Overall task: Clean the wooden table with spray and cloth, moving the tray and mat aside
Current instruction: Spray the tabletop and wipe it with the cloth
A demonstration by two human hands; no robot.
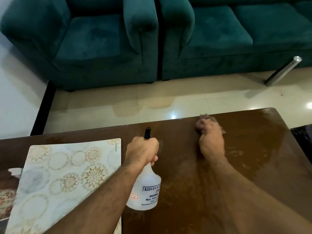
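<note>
My left hand [142, 152] grips the neck of a white spray bottle [145, 190], its black nozzle [147, 132] pointing away over the wooden table [253, 149]. My right hand [211, 141] is curled round a brownish cloth [205, 121], blurred, pressed on the table near its far edge. The tabletop around that hand looks wet and streaked. A patterned mat [67, 174] with gold circles lies on the left part of the table. A tray edge [8, 191] shows at the far left, partly under the mat.
A teal armchair [84, 39] and a teal sofa [236, 34] stand beyond the table across a strip of glossy tiled floor [152, 102]. A chrome table leg [283, 70] leans at the right. A dark glass surface [302, 137] sits at the right edge.
</note>
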